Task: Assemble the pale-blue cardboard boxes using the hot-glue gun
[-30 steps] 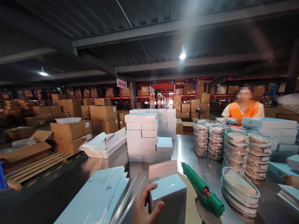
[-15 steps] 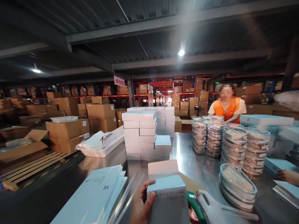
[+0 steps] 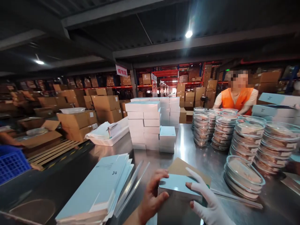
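Note:
A pale blue and white carton box [image 3: 178,182] stands in front of me, its lid flap down. My left hand [image 3: 153,195], bare, grips its left side, thumb on the near face and fingers over the top edge. On the right side rests my right hand [image 3: 206,198] in a white glove with bare thumb and index tips, these pressed against the box. Behind it lies a piece of brown cardboard [image 3: 185,165]. A bit of something green shows past the glove. To the left is a stack of flat blue cartons [image 3: 98,181].
Clear plastic strips [image 3: 131,187] lie beside the flat cartons. Stacked white boxes [image 3: 145,125] and a white tray [image 3: 110,137] stand farther back. Round clear containers [image 3: 243,175] rise in several stacks at right. A person in an orange vest [image 3: 234,100] stands across the table.
The box's raised flap has come down. My gloved hand has moved from beside the green tape dispenser onto the box's right side. The view has shifted slightly left and down.

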`<state>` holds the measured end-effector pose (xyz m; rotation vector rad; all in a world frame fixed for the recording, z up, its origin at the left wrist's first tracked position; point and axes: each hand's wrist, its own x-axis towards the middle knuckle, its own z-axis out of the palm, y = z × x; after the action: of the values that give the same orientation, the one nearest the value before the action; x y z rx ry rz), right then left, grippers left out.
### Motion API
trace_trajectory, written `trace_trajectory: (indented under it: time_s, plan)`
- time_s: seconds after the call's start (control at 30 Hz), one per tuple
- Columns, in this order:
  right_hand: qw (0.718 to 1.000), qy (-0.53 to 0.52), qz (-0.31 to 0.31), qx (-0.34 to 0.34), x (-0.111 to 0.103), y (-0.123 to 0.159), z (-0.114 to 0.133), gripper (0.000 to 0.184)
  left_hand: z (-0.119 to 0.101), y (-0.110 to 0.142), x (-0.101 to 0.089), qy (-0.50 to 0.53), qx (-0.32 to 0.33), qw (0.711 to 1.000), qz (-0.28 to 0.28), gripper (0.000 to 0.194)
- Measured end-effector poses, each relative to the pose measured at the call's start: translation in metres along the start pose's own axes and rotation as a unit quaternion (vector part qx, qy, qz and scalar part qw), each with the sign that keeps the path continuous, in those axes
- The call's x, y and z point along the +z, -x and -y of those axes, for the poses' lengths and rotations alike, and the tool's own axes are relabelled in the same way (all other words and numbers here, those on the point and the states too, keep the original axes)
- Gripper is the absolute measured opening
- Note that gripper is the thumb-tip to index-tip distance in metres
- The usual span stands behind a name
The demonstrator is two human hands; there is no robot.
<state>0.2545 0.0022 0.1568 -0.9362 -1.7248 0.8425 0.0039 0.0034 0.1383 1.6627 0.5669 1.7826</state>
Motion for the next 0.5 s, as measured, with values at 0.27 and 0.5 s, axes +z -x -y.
trace_trajectory:
  time_s: [0.27,0.5]
  plan:
    - [0.992,-0.027,0.023,-0.118,-0.001,-0.005,0.007,0.024,-0.024,-0.024,-0.014,-0.112,0.066,0.984,0.119,0.022]
    - [0.978,0.088,0.085,-0.168,-0.006,-0.004,0.015,0.086,-0.075,-0.07,-0.004,-0.379,0.14,0.849,0.342,0.06]
